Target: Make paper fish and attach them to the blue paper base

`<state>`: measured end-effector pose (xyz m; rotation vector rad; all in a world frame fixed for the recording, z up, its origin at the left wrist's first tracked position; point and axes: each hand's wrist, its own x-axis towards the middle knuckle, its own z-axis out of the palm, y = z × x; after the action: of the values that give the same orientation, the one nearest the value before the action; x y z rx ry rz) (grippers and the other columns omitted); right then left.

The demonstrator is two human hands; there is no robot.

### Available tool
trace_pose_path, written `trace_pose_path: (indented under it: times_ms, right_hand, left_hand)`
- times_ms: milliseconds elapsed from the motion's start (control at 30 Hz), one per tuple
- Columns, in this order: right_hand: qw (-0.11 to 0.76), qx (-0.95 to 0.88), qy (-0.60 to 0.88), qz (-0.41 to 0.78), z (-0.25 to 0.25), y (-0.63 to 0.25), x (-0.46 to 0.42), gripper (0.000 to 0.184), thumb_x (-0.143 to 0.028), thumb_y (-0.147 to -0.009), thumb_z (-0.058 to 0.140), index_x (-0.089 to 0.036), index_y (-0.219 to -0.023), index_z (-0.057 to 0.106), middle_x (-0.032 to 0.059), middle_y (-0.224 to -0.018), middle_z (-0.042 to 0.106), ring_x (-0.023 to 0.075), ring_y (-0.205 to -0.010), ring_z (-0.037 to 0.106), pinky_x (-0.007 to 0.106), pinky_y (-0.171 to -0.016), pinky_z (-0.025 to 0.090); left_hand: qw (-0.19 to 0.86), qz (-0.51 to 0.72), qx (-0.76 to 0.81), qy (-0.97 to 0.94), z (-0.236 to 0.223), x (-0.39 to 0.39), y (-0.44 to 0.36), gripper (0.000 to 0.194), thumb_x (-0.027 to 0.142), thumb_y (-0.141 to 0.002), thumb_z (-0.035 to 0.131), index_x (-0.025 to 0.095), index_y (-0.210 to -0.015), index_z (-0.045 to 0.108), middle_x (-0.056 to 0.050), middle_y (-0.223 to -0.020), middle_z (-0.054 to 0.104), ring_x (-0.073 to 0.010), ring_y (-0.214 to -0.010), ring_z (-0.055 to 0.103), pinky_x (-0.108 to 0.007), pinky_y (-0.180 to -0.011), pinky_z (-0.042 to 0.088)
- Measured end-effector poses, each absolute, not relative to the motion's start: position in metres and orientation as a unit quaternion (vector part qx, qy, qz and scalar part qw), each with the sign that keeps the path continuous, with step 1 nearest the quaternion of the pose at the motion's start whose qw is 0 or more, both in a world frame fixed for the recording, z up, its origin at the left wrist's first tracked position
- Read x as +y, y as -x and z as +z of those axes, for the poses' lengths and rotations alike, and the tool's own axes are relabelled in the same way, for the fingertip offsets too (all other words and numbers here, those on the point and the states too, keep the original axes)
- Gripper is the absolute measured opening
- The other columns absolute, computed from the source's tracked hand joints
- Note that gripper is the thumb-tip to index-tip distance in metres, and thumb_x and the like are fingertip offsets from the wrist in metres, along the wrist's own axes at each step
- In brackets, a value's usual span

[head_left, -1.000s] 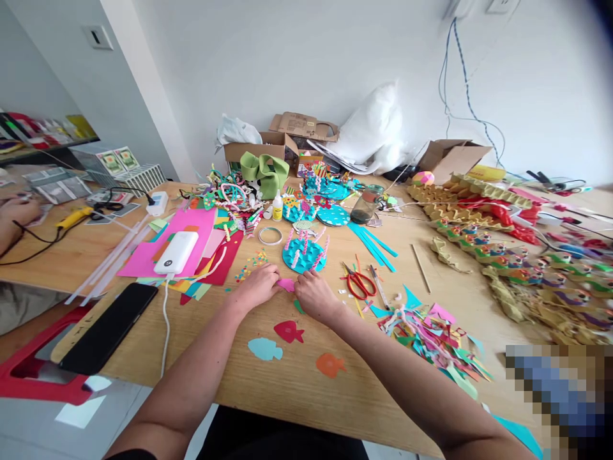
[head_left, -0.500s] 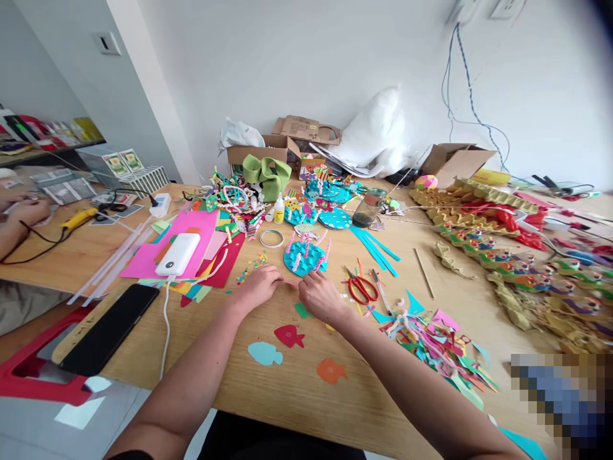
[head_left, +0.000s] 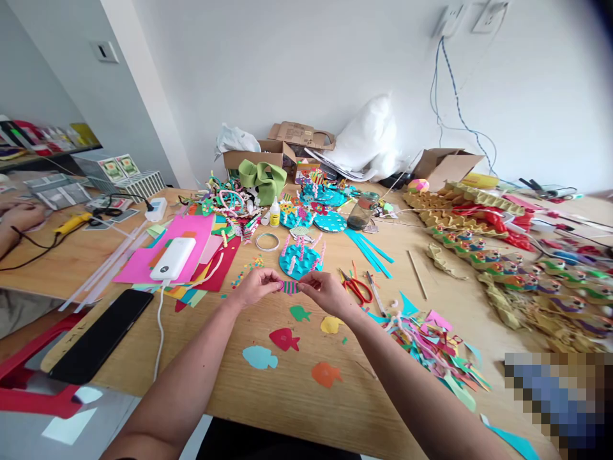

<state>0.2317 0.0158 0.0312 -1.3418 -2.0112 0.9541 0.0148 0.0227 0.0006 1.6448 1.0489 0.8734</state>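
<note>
Between my two hands is a small striped paper piece (head_left: 290,287) in green and purple. My left hand (head_left: 258,286) pinches its left end, and my right hand (head_left: 325,294) pinches the right end. Just beyond them stands a blue round base (head_left: 301,260) with pink twisted stems rising from it. Paper fish lie on the table nearer to me: a green fish (head_left: 299,313), a yellow fish (head_left: 331,324), a red fish (head_left: 284,339), a light blue fish (head_left: 260,358) and an orange fish (head_left: 326,374).
Red-handled scissors (head_left: 357,289) and a pen-like tool (head_left: 376,294) lie to the right, beside a heap of paper scraps (head_left: 435,345). A tape roll (head_left: 267,241) and glue bottle (head_left: 274,213) stand behind. At left are a phone (head_left: 101,335) and power bank (head_left: 173,258). A co-worker's hand (head_left: 23,215) shows far left.
The striped piece now shows between my fingertips, where my hands mostly hid it before. My right hand has turned, uncovering the green and yellow fish. The view has shifted slightly.
</note>
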Motion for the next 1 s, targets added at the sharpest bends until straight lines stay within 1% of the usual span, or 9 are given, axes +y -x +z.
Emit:
trace_pose_path:
  times_ms: [200, 367, 467, 567, 667, 733, 800, 867, 1000]
  right_hand:
    - [0.232, -0.760, 0.511, 0.328, 0.034, -0.232, 0.016, 0.017, -0.027, -0.080, 0.059, -0.014, -0.076, 0.069, -0.0007, -0.062, 0.061, 0.0106, -0.057, 0.050, 0.020, -0.051, 0.033]
    - [0.244, -0.765, 0.515, 0.301, 0.047, -0.231, 0.014, 0.008, -0.020, -0.076, 0.062, -0.015, -0.076, 0.069, 0.0011, -0.070, 0.066, 0.0117, -0.064, 0.055, 0.021, -0.057, 0.038]
    - [0.260, -0.767, 0.510, 0.290, 0.055, -0.233, 0.014, 0.006, -0.018, -0.075, 0.062, -0.016, -0.073, 0.068, 0.0006, -0.070, 0.066, 0.0118, -0.065, 0.055, 0.021, -0.059, 0.038]
    - [0.273, -0.768, 0.495, 0.300, 0.064, -0.242, 0.021, 0.008, -0.020, -0.076, 0.061, -0.016, -0.072, 0.067, -0.0001, -0.067, 0.065, 0.0115, -0.062, 0.054, 0.022, -0.058, 0.037]
    - [0.334, -0.745, 0.474, 0.329, 0.077, -0.261, 0.038, 0.014, -0.029, -0.077, 0.063, -0.016, -0.074, 0.068, 0.0007, -0.068, 0.066, 0.0117, -0.062, 0.054, 0.023, -0.059, 0.039]
    - [0.406, -0.713, 0.468, 0.328, 0.086, -0.277, 0.054, 0.022, -0.037, -0.075, 0.065, -0.015, -0.073, 0.067, 0.0016, -0.068, 0.066, 0.0121, -0.061, 0.053, 0.023, -0.058, 0.039]
    - [0.466, -0.684, 0.470, 0.309, 0.091, -0.293, 0.070, 0.025, -0.040, -0.073, 0.066, -0.015, -0.075, 0.067, 0.0015, -0.068, 0.065, 0.0123, -0.062, 0.053, 0.024, -0.058, 0.039]
    - [0.486, -0.668, 0.491, 0.277, 0.093, -0.308, 0.087, 0.026, -0.040, -0.068, 0.069, -0.015, -0.073, 0.067, 0.0007, -0.065, 0.063, 0.0113, -0.058, 0.050, 0.024, -0.055, 0.037]
    - [0.480, -0.651, 0.527, 0.263, 0.082, -0.327, 0.114, 0.026, -0.039, -0.064, 0.070, -0.014, -0.069, 0.066, 0.0000, -0.059, 0.060, 0.0109, -0.056, 0.047, 0.023, -0.053, 0.035]
  left_hand:
    - [0.507, 0.370, 0.425, -0.653, 0.007, 0.018, -0.020, 0.021, 0.035, -0.076, 0.066, 0.014, -0.077, 0.065, -0.003, -0.071, 0.066, -0.0139, -0.068, 0.061, -0.027, -0.067, 0.048]
    - [0.526, 0.384, 0.423, -0.631, 0.007, 0.020, -0.026, 0.023, 0.036, -0.073, 0.069, 0.014, -0.077, 0.064, -0.002, -0.071, 0.067, -0.0131, -0.068, 0.062, -0.026, -0.068, 0.049]
    - [0.513, 0.382, 0.422, -0.642, 0.013, 0.022, -0.029, 0.027, 0.040, -0.073, 0.070, 0.014, -0.076, 0.064, -0.003, -0.072, 0.068, -0.0142, -0.069, 0.063, -0.027, -0.069, 0.050]
    - [0.506, 0.390, 0.410, -0.651, 0.025, 0.026, -0.029, 0.032, 0.043, -0.075, 0.069, 0.015, -0.091, 0.064, -0.005, -0.078, 0.070, -0.0176, -0.076, 0.067, -0.030, -0.073, 0.052]
    - [0.489, 0.428, 0.405, -0.643, 0.040, 0.035, -0.029, 0.046, 0.045, -0.077, 0.066, 0.015, -0.112, 0.058, -0.007, -0.085, 0.072, -0.0207, -0.084, 0.069, -0.033, -0.078, 0.054]
    - [0.460, 0.465, 0.412, -0.634, 0.049, 0.045, -0.031, 0.046, 0.047, -0.077, 0.066, 0.015, -0.109, 0.059, -0.008, -0.087, 0.072, -0.0213, -0.085, 0.069, -0.033, -0.077, 0.054]
    - [0.436, 0.496, 0.413, -0.627, 0.055, 0.058, -0.034, 0.042, 0.046, -0.077, 0.065, 0.014, -0.103, 0.061, -0.009, -0.087, 0.072, -0.0211, -0.085, 0.069, -0.033, -0.077, 0.054]
    - [0.425, 0.512, 0.407, -0.626, 0.058, 0.073, -0.039, 0.039, 0.044, -0.076, 0.066, 0.013, -0.100, 0.062, -0.008, -0.085, 0.071, -0.0205, -0.084, 0.069, -0.033, -0.077, 0.054]
    - [0.377, 0.496, 0.430, -0.653, 0.057, 0.105, -0.052, 0.032, 0.034, -0.077, 0.065, 0.012, -0.099, 0.063, -0.009, -0.089, 0.071, -0.0196, -0.084, 0.068, -0.030, -0.073, 0.053]
